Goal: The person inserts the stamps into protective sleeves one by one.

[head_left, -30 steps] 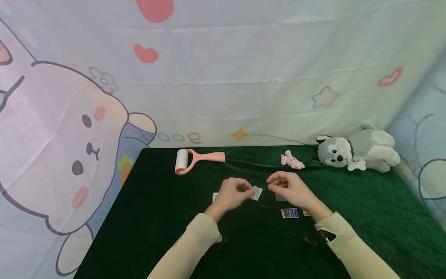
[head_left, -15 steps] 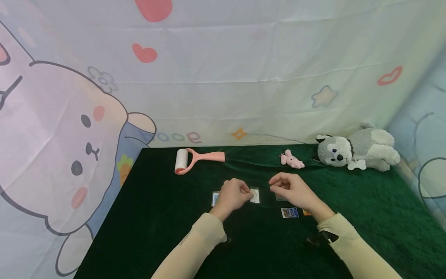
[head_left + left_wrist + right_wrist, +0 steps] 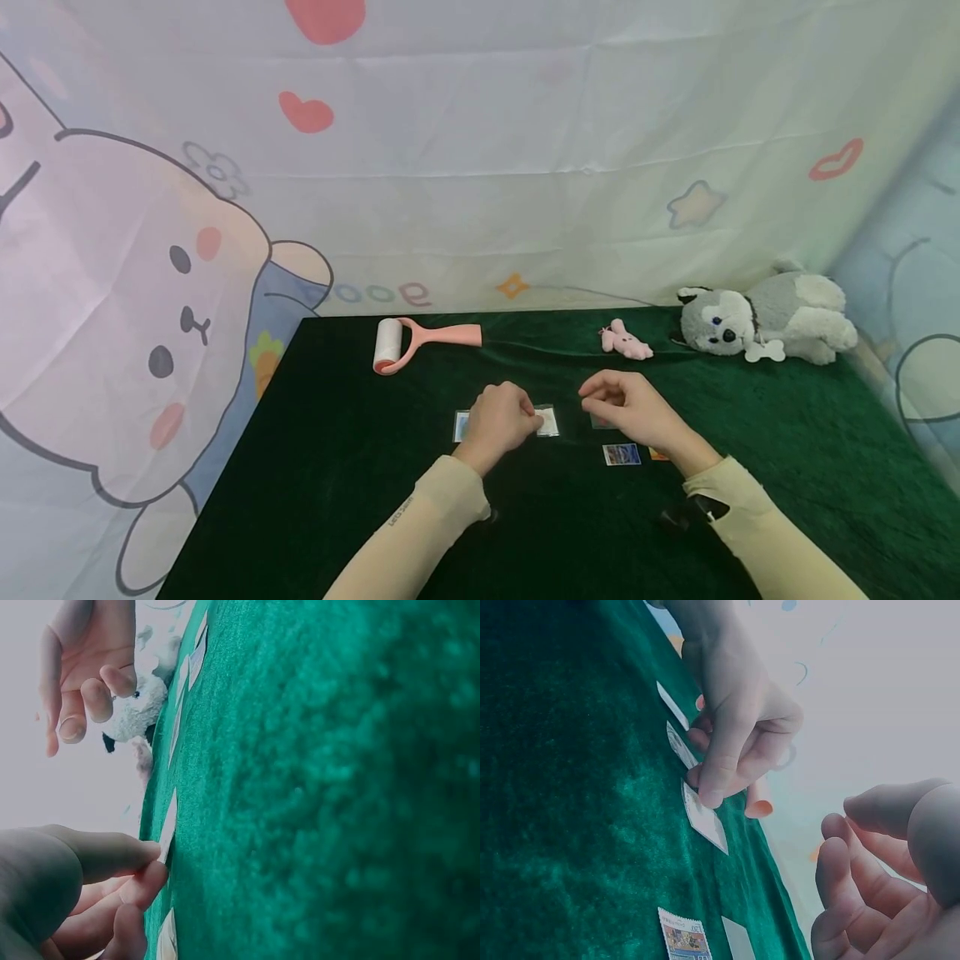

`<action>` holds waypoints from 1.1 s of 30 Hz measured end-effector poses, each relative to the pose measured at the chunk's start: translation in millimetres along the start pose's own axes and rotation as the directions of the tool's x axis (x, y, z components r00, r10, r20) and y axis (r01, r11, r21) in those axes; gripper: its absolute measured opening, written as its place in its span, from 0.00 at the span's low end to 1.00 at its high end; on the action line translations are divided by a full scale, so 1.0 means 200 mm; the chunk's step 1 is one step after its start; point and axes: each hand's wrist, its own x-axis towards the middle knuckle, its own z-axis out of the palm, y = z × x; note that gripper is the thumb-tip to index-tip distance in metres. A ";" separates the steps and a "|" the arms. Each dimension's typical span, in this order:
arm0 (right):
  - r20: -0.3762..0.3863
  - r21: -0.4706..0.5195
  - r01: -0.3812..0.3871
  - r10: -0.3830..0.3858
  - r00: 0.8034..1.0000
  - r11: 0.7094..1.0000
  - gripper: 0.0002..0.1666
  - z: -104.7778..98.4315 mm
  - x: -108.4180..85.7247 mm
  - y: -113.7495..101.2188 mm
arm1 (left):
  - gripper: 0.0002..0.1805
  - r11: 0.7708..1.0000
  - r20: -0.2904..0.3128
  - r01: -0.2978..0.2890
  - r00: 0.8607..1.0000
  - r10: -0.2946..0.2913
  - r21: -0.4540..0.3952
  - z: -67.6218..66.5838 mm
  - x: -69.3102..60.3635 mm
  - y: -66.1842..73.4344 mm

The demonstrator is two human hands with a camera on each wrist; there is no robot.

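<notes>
My left hand (image 3: 497, 423) pinches the edge of a small pale stamp (image 3: 550, 422) low over the green cloth; in the right wrist view the thumb and forefinger meet on this whitish stamp (image 3: 703, 819). Partly behind the left hand lies a bluish stamp (image 3: 461, 426). My right hand (image 3: 628, 407) hovers to the right, fingers loosely bent and holding nothing. Under its fingertips a greyish piece (image 3: 602, 422) shows in part. Nearer to me are a blue picture stamp (image 3: 622, 454) and an orange one (image 3: 657, 455) half hidden by the right wrist.
Green velvety cloth (image 3: 337, 467) covers the table. Along its back edge lie a pink-handled lint roller (image 3: 427, 337), a small pink plush toy (image 3: 626, 342) and a grey-and-white plush dog (image 3: 765, 321). A printed curtain (image 3: 480, 167) hangs behind.
The pale stamp in my left hand has turned from slanted to nearly square and sits lower against the cloth. My right hand has barely shifted.
</notes>
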 end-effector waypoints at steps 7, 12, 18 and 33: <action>0.004 0.013 -0.001 0.001 1.000 1.000 0.14 -0.01 0.00 -0.01 | 0.07 0.999 0.001 -0.033 0.999 0.033 -0.039 -0.02 0.00 -0.01; -0.006 -0.017 -0.009 0.009 1.000 1.000 0.13 -0.02 -0.01 0.00 | 0.07 0.989 -0.015 -0.102 0.995 0.101 -0.106 -0.03 0.00 -0.03; -0.023 -0.109 -0.009 0.007 1.000 0.994 0.11 -0.04 -0.02 0.02 | 0.14 0.952 -0.032 -0.200 0.980 0.198 -0.233 -0.02 0.00 -0.06; 0.017 -0.359 0.044 -0.041 0.999 0.932 0.06 -0.14 -0.12 0.06 | 0.17 0.907 -0.052 -0.278 0.960 0.276 -0.318 0.02 -0.01 -0.07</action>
